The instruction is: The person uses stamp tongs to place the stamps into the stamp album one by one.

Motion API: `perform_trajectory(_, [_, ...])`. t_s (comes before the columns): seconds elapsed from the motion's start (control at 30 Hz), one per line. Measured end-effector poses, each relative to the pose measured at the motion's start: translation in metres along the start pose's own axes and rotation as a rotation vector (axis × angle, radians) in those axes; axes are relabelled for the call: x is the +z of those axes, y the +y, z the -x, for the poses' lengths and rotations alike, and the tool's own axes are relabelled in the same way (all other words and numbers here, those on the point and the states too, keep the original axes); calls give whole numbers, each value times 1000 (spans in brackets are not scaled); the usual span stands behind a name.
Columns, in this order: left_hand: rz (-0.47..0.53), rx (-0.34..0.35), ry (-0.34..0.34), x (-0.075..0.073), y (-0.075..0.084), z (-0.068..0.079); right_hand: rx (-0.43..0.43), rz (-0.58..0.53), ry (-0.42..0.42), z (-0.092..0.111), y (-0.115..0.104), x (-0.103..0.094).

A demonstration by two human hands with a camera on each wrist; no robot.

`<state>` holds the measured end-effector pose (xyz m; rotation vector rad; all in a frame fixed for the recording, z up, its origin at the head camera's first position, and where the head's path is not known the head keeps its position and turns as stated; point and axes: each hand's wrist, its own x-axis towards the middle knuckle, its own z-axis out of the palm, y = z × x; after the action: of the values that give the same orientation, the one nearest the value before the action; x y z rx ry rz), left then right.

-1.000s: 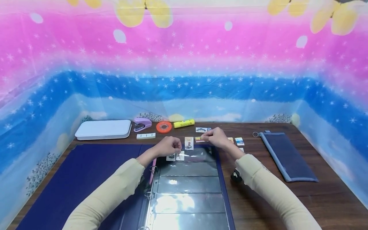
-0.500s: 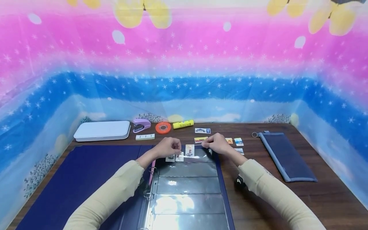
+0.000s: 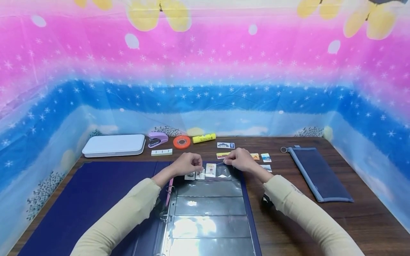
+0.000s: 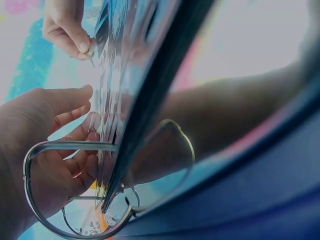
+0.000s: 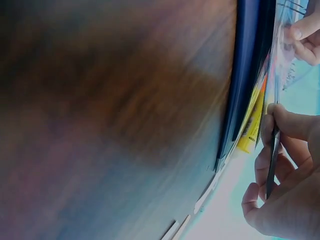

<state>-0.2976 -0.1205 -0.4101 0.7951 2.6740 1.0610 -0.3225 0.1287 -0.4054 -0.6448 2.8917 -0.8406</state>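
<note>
A ring binder (image 3: 118, 192) lies spread out, a clear pocket page (image 3: 209, 206) on its rings. My left hand (image 3: 189, 163) pinches the film of the top pocket near its upper edge. Two small stamps sit in that pocket below these fingers. To their right a third, pale stamp (image 3: 210, 170) stands mostly within the pocket row. My right hand (image 3: 241, 159) grips metal tweezers (image 5: 273, 160) between thumb and fingers. Their tip points left toward the third stamp's upper right corner. In the left wrist view, the binder ring (image 4: 27, 175) crosses in front of my left hand.
Loose stamps, among them a car one (image 3: 225, 145) and a blue one (image 3: 266, 158), lie behind and right of the binder. Along the back stand a white case (image 3: 113, 145), stapler (image 3: 157, 139), orange tape roll (image 3: 181, 142) and glue stick (image 3: 204, 138). A mesh pouch (image 3: 321, 174) lies right.
The third stamp has moved down from above the page into the top pocket row. My right hand has come slightly down with the tweezers; my left hand has stayed nearly still.
</note>
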Motion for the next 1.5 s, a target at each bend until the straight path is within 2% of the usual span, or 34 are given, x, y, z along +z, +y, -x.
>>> perform_trajectory(0.1, [2,6,0,0,1,0,-48,70,29,-2,0,0])
perform_trajectory(0.23, [3,5,-1,-1,2,1,-102,109,33,-4,-1,0])
perform_trajectory(0.4, [8,-8,-2,-1,4,2,-173,122,43,-5,-2,1])
perform_trajectory(0.73, [4,-27,5,1,3,2,-259,148,40,-5,-2,4])
perform_trajectory(1.2, [-10,-61,17,1,3,1,-300,192,9,-7,-2,5])
perform_trajectory(1.37, [-45,-60,23,2,1,0,-264,164,-12,-7,-2,2])
perform_trajectory(1.5, [-73,-49,21,3,2,0,-213,135,4,-5,1,-3])
